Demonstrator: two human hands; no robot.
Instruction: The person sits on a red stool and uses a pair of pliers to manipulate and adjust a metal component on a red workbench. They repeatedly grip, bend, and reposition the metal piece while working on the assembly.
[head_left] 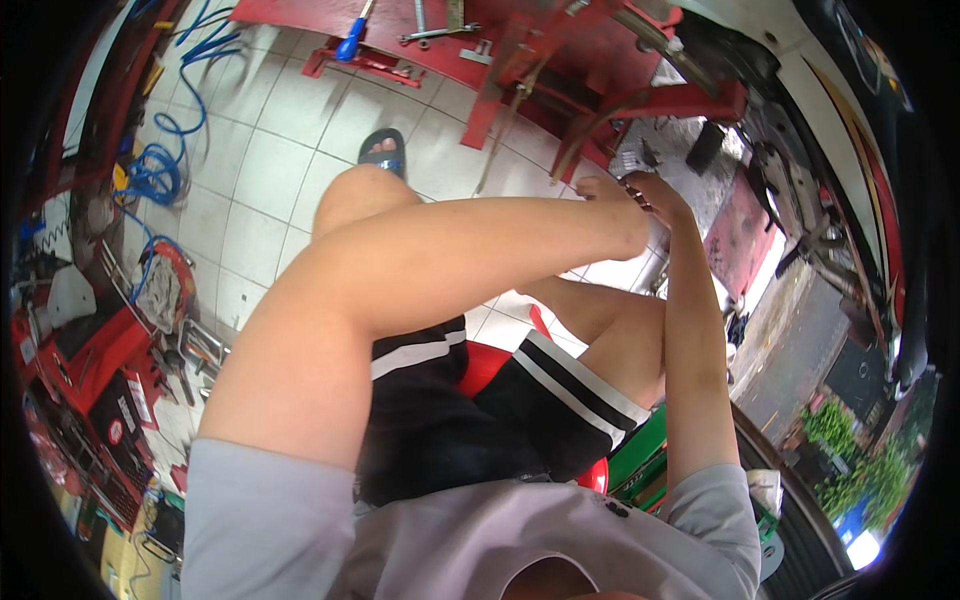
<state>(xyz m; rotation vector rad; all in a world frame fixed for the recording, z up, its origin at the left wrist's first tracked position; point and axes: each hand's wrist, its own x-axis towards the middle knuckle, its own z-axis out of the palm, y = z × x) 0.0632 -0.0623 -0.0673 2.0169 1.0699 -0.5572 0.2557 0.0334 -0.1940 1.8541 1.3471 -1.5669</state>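
My left forearm crosses the view to the right, and my left hand [603, 190] is bent back at the wrist beside the motorcycle parts. My right hand [660, 197] meets it there, its fingers curled in. Between the two hands shows a small dark piece [633, 188] with light glints, too small to name. Both hands look closed around it, though many fingertips are hidden. Just beyond them stand a curved red metal arm [650, 103] and a black rubber-like block [706, 148].
A red bench [300, 12] at the far side carries a blue-handled screwdriver [351, 40] and wrenches [440, 36]. A coiled blue hose [155, 175] and red tool cabinet [85, 375] are on the left. A motorcycle [850, 130] stands at right. I sit on a red stool [480, 368].
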